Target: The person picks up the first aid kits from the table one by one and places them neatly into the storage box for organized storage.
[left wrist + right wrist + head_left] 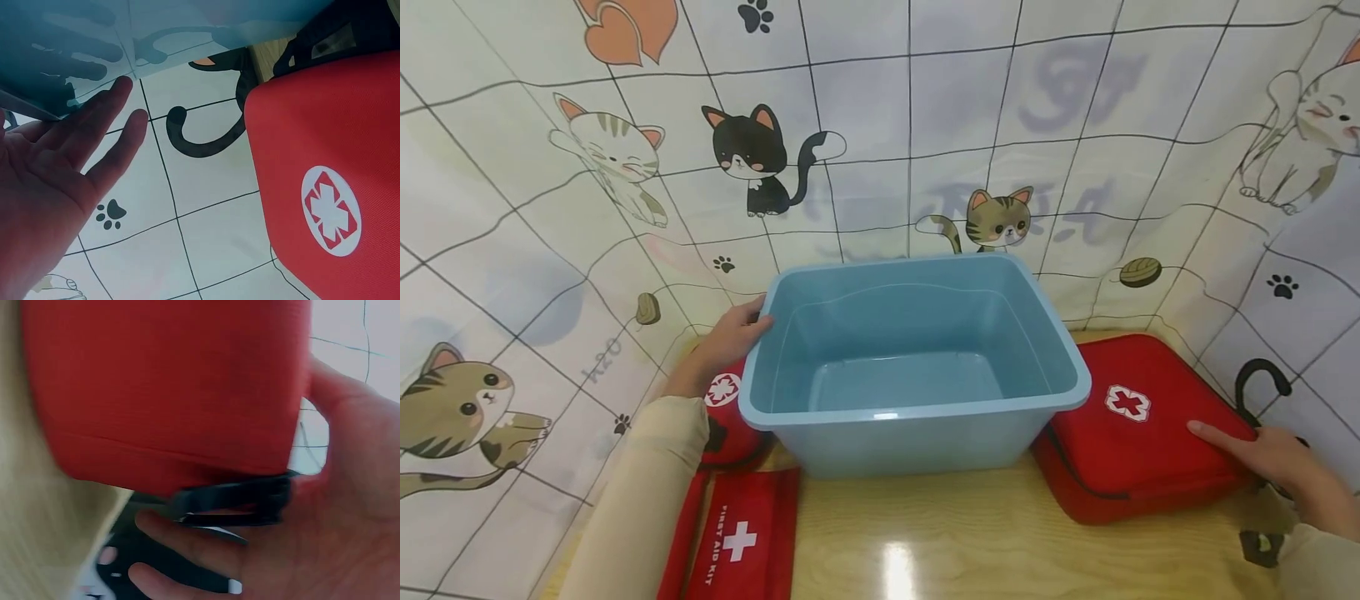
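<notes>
A light blue plastic basin point(910, 442) stands in the middle of the head view, its inside bare. My left hand point(733, 337) holds its left rim, thumb over the edge; the left wrist view shows the fingers stretched along the outer wall. At the right, my right hand point(1270, 454) grips a large red first aid bag point(1157, 450) by its right end, thumb on top. Seen from the right wrist, the fingers reach past a black strap handle point(234, 503) at the bag's end. The bag's left end lies close against the basin.
Left of the basin sit a smaller red first aid bag point(718, 437) and a flat red first aid kit pouch point(741, 533). Everything stands on a wood-grain table point(917, 533). A cat-print tiled wall covering point(865, 125) closes off the back and sides.
</notes>
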`<state>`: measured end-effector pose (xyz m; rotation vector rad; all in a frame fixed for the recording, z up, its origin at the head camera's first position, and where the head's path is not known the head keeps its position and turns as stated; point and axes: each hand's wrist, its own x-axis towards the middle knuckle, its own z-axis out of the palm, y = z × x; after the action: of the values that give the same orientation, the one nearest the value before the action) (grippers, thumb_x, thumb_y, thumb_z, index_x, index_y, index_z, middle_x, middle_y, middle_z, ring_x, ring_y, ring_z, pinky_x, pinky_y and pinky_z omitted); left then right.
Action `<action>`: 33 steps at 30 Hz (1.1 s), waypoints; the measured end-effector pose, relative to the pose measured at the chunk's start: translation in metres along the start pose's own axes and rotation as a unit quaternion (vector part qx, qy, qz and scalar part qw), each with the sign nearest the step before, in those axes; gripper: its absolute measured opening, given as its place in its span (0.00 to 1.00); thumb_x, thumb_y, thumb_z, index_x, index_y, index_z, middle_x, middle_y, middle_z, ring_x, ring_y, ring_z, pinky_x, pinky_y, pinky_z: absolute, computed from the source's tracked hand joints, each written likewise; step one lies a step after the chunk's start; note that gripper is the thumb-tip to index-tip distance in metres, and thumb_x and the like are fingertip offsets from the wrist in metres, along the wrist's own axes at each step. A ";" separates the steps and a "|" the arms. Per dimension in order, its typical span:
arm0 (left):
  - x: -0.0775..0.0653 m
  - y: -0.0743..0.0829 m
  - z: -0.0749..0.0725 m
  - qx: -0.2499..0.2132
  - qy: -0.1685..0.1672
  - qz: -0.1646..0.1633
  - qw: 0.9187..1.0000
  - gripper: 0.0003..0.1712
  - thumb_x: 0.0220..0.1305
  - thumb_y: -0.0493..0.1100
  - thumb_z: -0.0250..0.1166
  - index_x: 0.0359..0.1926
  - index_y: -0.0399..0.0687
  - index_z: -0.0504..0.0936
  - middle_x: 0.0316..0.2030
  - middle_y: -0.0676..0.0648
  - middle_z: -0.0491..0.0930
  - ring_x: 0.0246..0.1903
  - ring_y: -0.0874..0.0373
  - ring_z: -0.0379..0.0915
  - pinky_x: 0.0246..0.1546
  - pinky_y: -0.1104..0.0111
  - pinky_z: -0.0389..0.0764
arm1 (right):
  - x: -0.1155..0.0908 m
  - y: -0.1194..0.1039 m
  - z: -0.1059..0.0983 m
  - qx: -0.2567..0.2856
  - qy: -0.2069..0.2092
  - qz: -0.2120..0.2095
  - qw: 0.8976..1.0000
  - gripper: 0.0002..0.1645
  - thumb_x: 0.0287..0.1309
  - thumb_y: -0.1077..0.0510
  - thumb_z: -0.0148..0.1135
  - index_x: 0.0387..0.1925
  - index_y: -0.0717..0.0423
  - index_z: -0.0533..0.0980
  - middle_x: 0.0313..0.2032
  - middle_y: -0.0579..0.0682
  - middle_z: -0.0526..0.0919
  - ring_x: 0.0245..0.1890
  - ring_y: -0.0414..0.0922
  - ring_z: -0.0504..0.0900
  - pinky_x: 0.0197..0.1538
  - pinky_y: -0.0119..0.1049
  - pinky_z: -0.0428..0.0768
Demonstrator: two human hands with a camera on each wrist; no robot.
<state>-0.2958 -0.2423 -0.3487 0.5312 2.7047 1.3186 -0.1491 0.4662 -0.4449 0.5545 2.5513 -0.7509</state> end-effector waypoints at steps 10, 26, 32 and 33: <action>0.001 0.004 0.006 -0.025 0.003 0.005 1.000 0.33 0.78 0.40 0.48 0.78 0.43 0.50 0.66 0.33 0.68 0.58 0.35 0.73 0.56 0.47 0.76 | -0.006 0.008 0.027 0.035 0.056 0.125 0.990 0.74 0.58 0.19 0.33 0.62 0.93 0.43 0.56 0.86 0.54 0.57 0.75 0.62 0.60 0.72 0.63; 0.000 0.000 0.010 -0.047 0.016 -0.009 0.999 0.34 0.78 0.42 0.48 0.79 0.44 0.47 0.68 0.34 0.65 0.61 0.36 0.70 0.59 0.48 0.74 | -0.011 0.019 0.044 0.225 0.141 0.129 0.956 0.64 0.61 0.25 0.45 0.70 0.78 0.47 0.59 0.81 0.58 0.57 0.71 0.63 0.60 0.66 0.68; -0.004 0.002 0.008 -0.036 0.026 -0.013 0.999 0.35 0.78 0.44 0.48 0.79 0.45 0.47 0.69 0.35 0.65 0.62 0.36 0.70 0.58 0.49 0.75 | -0.019 0.010 0.042 0.295 0.132 0.116 0.939 0.62 0.63 0.28 0.49 0.69 0.78 0.44 0.56 0.79 0.62 0.43 0.63 0.71 0.32 0.41 0.79; -0.004 0.002 0.007 -0.036 0.026 -0.013 0.999 0.35 0.78 0.44 0.48 0.79 0.45 0.47 0.69 0.34 0.65 0.62 0.36 0.70 0.58 0.49 0.75 | -0.020 0.009 0.042 0.304 0.132 0.111 0.937 0.61 0.63 0.30 0.49 0.70 0.78 0.43 0.59 0.80 0.59 0.40 0.62 0.74 0.29 0.41 0.81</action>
<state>-0.2898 -0.2370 -0.3518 0.4603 2.6829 1.4377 -0.1166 0.4437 -0.4707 1.1868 2.3920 -1.4734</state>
